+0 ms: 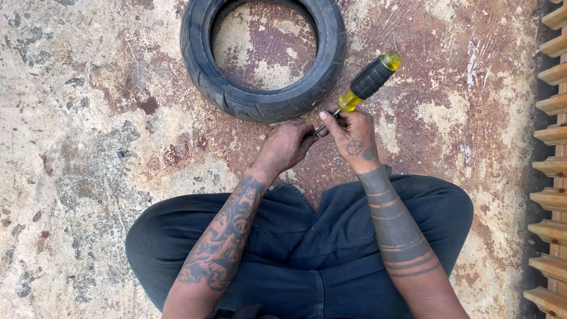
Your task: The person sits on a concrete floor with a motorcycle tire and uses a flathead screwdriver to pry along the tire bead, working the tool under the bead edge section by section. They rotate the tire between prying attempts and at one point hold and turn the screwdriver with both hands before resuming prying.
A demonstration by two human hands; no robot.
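Screwdriver (361, 88) with a yellow-and-black handle slants up to the right just below the black tyre (263, 56) on the stained concrete floor (88, 118), its metal shaft pinched in the closed grip of the right hand (352, 139) while the left hand (287, 145) curls closed at its tip.

Both forearms are bare and heavily tattooed. The left arm (221, 236) carries a dense sleeve of dark figurative work from wrist to near the elbow (the motifs run together and are hard to tell apart). The right arm (397, 227) bears a solid dark cuff at the wrist, then several thin and broad bands farther up. The right hand (353, 139) has a small circled symbol on its back. The legs wear dark blue trousers (295, 248), with a stitched seam near the middle.
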